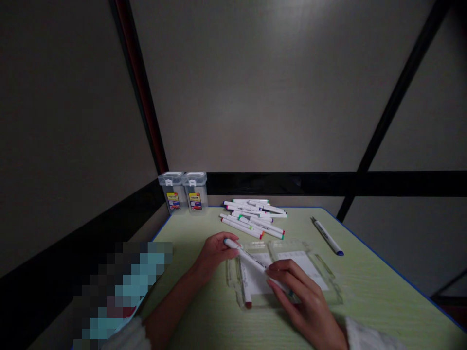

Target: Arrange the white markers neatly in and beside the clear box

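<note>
My left hand (213, 255) pinches one end of a white marker (248, 257), fingers closed on its pale blue cap. My right hand (301, 299) grips the other end of the same marker, fingers curled over it. The marker lies slanted above an open clear plastic case (321, 270) lying flat on the green table (365, 296). Another marker with a red end (246, 294) rests inside the case's left half. A pile of several white markers with coloured caps (253, 218) lies just beyond the case.
Two clear lidded boxes with yellow labels (184, 192) stand at the table's far left corner. A single marker with a blue end (327, 236) lies at the right. Dark frame bars and grey walls surround the table. A pixelated patch sits at lower left.
</note>
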`<state>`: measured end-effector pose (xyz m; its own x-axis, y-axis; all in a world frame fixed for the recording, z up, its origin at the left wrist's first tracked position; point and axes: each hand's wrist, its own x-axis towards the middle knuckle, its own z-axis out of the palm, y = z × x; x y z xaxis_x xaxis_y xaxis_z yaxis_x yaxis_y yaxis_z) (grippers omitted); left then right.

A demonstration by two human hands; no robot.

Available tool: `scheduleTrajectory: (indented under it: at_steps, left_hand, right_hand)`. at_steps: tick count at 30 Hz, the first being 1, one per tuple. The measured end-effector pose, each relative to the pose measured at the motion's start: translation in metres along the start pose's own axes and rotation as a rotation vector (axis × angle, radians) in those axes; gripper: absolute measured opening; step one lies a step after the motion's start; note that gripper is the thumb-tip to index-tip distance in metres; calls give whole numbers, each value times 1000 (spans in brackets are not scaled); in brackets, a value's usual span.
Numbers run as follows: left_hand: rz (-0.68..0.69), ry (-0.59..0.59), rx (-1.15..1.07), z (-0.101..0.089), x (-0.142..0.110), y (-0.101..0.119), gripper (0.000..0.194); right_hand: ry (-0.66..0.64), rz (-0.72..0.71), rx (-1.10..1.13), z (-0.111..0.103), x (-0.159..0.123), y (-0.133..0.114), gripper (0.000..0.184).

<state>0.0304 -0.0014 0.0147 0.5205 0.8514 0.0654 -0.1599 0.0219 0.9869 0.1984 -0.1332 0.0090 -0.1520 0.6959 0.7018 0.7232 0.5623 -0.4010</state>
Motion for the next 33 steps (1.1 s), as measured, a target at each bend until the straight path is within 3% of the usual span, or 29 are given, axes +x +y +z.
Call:
scheduleTrajectory:
  at_steps: [11, 17, 25, 29, 33]
  left_hand:
    - [-13, 58, -17, -1, 2, -3, 43]
    - [-56, 69, 57, -1, 3, -7, 46]
    - [-89, 27, 204, -2, 1, -5, 57]
    - [-22, 28, 223, -1, 5, -9, 57]
    - [59, 48, 336, -1, 8, -14, 43]
  right_hand:
    - [-230, -74, -43, -1, -3, -3, 23]
    - [-396, -142, -34, -4, 0, -7, 28]
    - [-502, -149, -30, -5, 5, -16, 33]
    - [-545, -102, -41, -4, 5, -16, 29]
    - [-551, -91, -42, -3, 5, -16, 26]
